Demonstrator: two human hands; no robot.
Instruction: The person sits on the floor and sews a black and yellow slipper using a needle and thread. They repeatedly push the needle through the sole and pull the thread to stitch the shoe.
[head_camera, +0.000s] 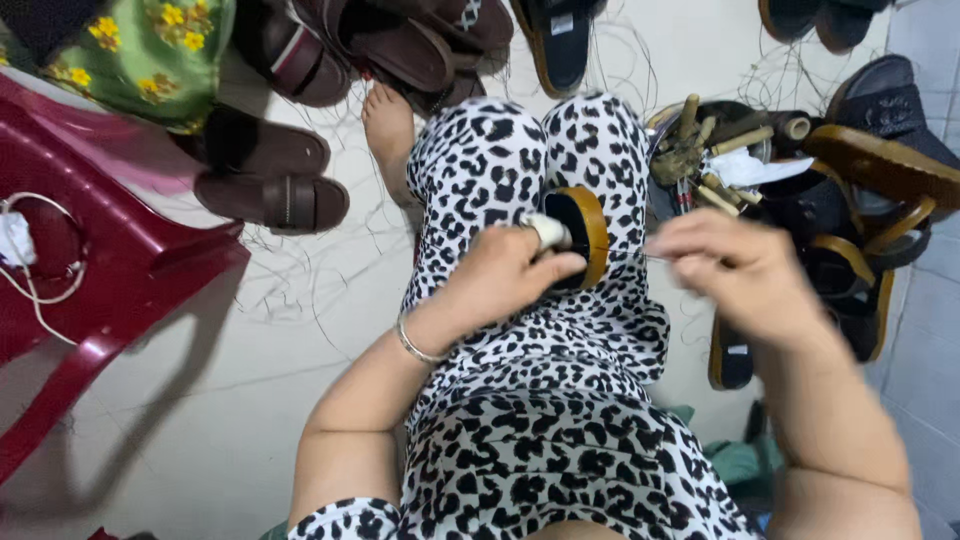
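Observation:
My left hand (510, 275) grips a sandal (585, 232) with a black footbed and tan sole edge, held on edge against my knees, which are covered in black-and-white spotted cloth. A taped finger rests on the sandal's rim. My right hand (735, 265) is blurred beside the sandal on its right, fingers pinched together, seemingly on a thin needle or thread pointing toward the sandal.
A dark red plastic chair (110, 270) stands at left with a white cable on it. Brown sandals (265, 175) lie on the pale floor at upper left. A dish of tools (715, 150) and a pile of tan-soled sandals (870, 210) sit at right. Loose threads litter the floor.

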